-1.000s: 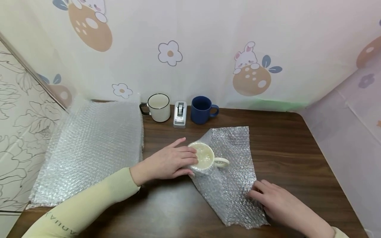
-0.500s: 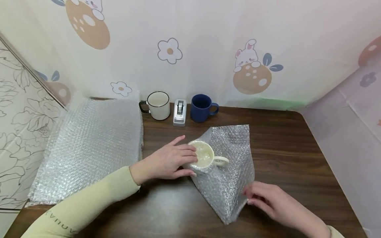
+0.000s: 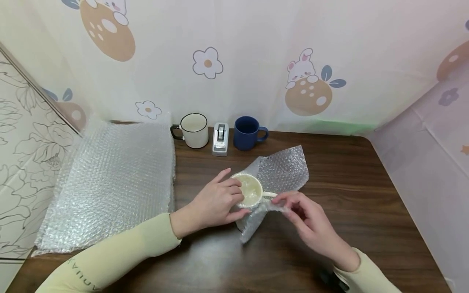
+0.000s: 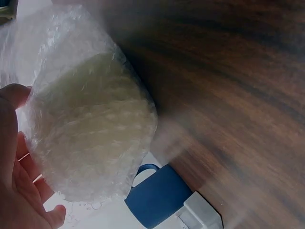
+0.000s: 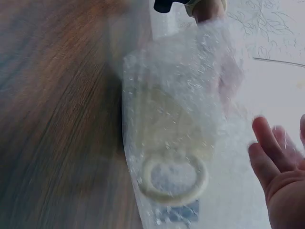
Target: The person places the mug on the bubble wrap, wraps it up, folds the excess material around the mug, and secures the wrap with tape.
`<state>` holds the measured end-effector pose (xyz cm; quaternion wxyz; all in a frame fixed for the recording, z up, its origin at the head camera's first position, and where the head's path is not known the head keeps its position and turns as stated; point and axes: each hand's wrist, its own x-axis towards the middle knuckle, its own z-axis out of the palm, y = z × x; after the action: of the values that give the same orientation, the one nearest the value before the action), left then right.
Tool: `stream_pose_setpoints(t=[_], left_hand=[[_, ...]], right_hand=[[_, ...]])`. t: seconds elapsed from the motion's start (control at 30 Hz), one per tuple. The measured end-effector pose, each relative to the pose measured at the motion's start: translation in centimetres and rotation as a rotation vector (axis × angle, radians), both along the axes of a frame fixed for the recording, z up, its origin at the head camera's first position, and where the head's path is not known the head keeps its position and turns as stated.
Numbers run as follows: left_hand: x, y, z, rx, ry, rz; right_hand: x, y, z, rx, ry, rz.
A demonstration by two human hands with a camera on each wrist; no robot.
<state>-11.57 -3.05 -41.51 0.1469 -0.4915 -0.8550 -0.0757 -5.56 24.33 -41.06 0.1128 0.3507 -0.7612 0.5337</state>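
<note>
A cream mug (image 3: 253,191) stands upright on a sheet of bubble wrap (image 3: 286,173), its handle towards the right. My left hand (image 3: 216,201) holds the mug's left side through the wrap, with fingers over the rim and the thumb at the near side. Wrap covers the mug's body (image 4: 95,114) in the left wrist view. At the handle, my right hand (image 3: 307,219) pinches the lifted near edge of the sheet between thumb and fingers. The mug's ring-shaped handle (image 5: 202,181) shows through the wrap in the right wrist view.
At the back stand a white mug (image 3: 196,132) with a black rim, a tape dispenser (image 3: 220,140) and a blue mug (image 3: 244,136). More bubble wrap (image 3: 121,175) lies on the left of the wooden table (image 3: 351,187). A printed curtain (image 3: 253,61) hangs behind.
My right hand has moved up and left, folding the near right part of the bubble wrap over towards the mug's handle. The left hand stays at the mug.
</note>
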Motion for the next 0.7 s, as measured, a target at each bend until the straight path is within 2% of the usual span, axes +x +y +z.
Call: stream_pose_setpoints(t=[0.17, 0.4, 0.5, 0.57, 0.7], left_hand=[[-0.1, -0.1, -0.1, 0.003, 0.000, -0.033], [-0.1, -1.1, -0.2, 0.051, -0.162, -0.066], [0.0, -1.1, -0.5, 0.081, -0.181, -0.058], [0.1, -1.0, -0.7, 0.155, -0.216, -0.051], [-0.1, -0.8, -1.1, 0.385, -0.307, -0.070]], right_hand=[[-1.1, -1.6, -0.5, 0.009, -0.045, 0.001], [-2.2, -2.7, -1.4, 0.118, -0.050, -0.009], [-2.7, -2.8, -1.6, 0.136, -0.047, 0.000], [-3.0, -2.8, -1.7, 0.118, -0.047, 0.019], [-3.5, -2.6, -1.8, 0.099, -0.016, 0.056]])
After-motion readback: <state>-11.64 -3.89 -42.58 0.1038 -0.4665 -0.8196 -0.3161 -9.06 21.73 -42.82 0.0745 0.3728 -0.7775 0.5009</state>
